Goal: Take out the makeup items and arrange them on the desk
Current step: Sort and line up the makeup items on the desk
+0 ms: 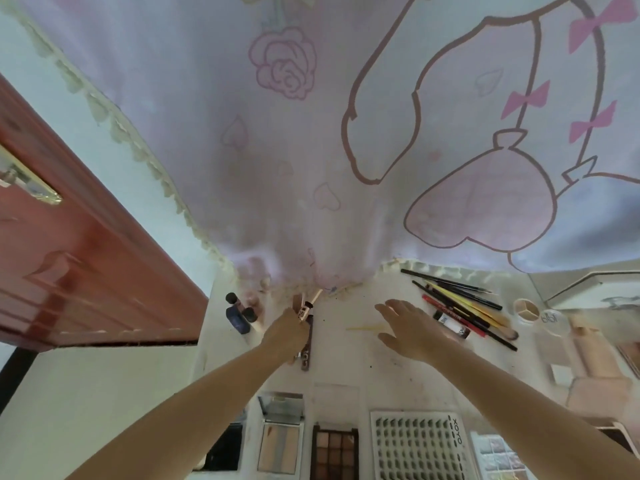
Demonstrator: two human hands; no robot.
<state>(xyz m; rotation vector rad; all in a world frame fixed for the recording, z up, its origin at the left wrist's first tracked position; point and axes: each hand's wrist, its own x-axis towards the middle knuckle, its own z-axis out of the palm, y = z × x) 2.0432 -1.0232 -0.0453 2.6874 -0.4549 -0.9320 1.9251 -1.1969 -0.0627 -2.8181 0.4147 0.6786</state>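
My left hand [285, 332] grips a small beige tube with a dark label [304, 311] near the back of the white desk [349, 372], over a dark brown stick-like item [307, 344]. My right hand [410, 329] hovers with straight, spread fingers above the desk and holds nothing. A thin yellow stick [363, 328] lies just left of it. A pile of pencils and brushes [464, 308] lies to its right.
Dark-capped bottles [239, 313] stand at the back left. Open palettes [280, 431] [334, 452], a lash tray [419, 445] and another palette [498, 457] line the front. A round compact [526, 309], a clear lid [554, 322] and beige boxes [588, 355] sit right. A pink curtain [311, 150] hangs behind.
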